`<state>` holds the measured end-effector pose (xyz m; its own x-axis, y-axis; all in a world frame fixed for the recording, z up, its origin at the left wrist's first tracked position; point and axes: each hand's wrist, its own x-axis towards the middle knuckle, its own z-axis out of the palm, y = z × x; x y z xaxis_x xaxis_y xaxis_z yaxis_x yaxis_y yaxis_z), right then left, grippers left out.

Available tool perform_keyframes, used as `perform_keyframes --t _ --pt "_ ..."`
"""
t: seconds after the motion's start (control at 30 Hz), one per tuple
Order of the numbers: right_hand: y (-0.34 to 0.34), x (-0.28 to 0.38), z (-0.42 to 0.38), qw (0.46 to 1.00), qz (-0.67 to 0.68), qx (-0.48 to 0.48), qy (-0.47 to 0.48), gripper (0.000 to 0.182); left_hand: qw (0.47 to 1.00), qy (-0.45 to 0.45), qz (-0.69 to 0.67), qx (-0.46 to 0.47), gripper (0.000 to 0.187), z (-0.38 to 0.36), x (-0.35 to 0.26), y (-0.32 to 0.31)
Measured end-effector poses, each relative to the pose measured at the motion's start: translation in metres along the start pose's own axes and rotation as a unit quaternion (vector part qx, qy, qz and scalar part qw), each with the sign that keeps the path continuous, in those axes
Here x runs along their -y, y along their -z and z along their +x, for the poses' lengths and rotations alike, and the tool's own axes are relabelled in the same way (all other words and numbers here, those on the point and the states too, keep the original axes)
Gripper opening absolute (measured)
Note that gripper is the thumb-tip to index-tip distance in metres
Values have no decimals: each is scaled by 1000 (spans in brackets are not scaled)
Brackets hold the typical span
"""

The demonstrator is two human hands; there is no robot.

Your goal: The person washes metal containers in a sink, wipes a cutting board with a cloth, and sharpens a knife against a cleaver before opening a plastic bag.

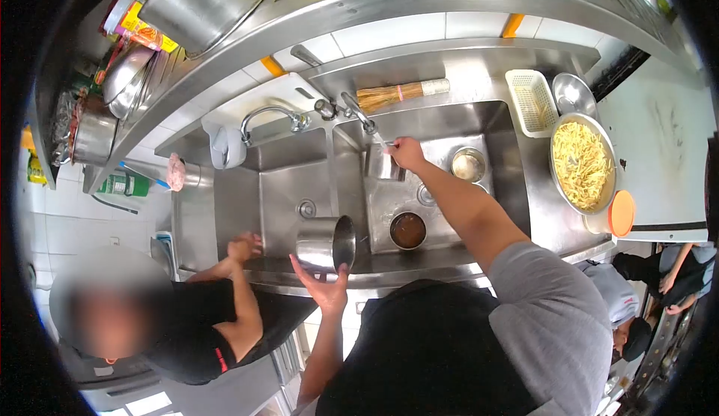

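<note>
Stainless-steel pot (318,241), mouth rightward, long axis sideways, lies just beyond the supporting left hand (325,290), fingers spread; the right hand (408,154) curls at a steel container (383,165), its grip unclear.

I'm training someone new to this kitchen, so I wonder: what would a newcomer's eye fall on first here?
Probably the big bowl heaped with pale yellow strips, on the counter right of the sink. Next, perhaps, the shiny metal pot tipped sideways in the left hand, near the sink's front edge. The orange lid beside the bowl also stands out.
</note>
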<state>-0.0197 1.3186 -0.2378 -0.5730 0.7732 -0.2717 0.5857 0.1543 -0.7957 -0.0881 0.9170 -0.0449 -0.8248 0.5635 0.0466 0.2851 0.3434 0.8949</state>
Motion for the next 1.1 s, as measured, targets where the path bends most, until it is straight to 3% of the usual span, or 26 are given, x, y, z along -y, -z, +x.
perform_keyframes --t 0.07,0.13,0.23,0.27,0.33,0.37,0.4,0.43,0.47,0.5,0.53,0.6,0.67,0.73,0.8,0.87,0.9,0.93,0.97,1.0,1.03,1.07,1.1 --pt "-6 9 7 986 -43 -155 43 45 993 97 -61 -6 125 0 1 3" --pt "-7 23 10 987 -113 -107 48 37 995 89 -38 -14 122 2 12 7" --pt "-2 36 17 983 141 109 -53 40 990 70 -124 -25 114 8 23 8" --pt "-12 15 34 983 137 110 -50 40 989 70 -127 -29 114 11 32 11" --pt "-41 -38 69 991 130 -6 -17 42 983 122 -129 -45 111 14 50 17" --pt "-18 -5 43 966 178 -35 -184 39 980 116 -151 -54 108 14 55 18" --pt "-16 0 32 967 174 -33 -185 39 979 120 -152 -56 108 13 56 20" --pt "-15 0 24 895 346 -56 -277 37 954 163 -238 -80 105 13 54 20" --pt "-7 5 15 784 503 -81 -355 36 919 202 -322 -102 102 17 42 19" --pt "3 9 6 713 551 -54 -431 38 909 260 -313 -89 97 20 29 21" --pt "1 -9 7 715 549 -56 -430 38 897 265 -345 -74 87 19 34 25" --pt "-17 -64 16 635 641 196 -384 38 881 337 -330 -27 71 20 64 42" --pt "-5 -43 7 662 614 202 -379 37 825 390 -409 34 66 22 90 57" --pt "-3 -31 1 868 380 29 -320 46 809 420 -410 44 60 23 89 66" --pt "0 -18 3 975 120 -23 -186 49 810 451 -371 46 53 21 98 74" --pt "12 29 -21 978 -184 -77 -53 43 830 488 -268 45 42 18 137 83" --pt "4 23 -14 974 -222 -40 3 43 863 458 -207 41 26 16 96 77" --pt "6 20 -9 974 -224 -30 8 43 887 439 -109 90 22 16 119 85" --pt "7 15 -4 979 -179 63 80 43 905 416 -52 78 22 16 112 83" --pt "5 9 0 967 -131 158 148 44 896 436 -79 34 26 18 86 77" --pt "0 3 5 984 -36 158 74 42 917 392 -11 68 30 14 135 85" --pt "-5 -4 12 987 56 152 -5 41 901 421 -90 58 42 13 130 85" --pt "-9 -9 22 997 -20 67 16 35 909 406 -69 62 39 15 126 84"
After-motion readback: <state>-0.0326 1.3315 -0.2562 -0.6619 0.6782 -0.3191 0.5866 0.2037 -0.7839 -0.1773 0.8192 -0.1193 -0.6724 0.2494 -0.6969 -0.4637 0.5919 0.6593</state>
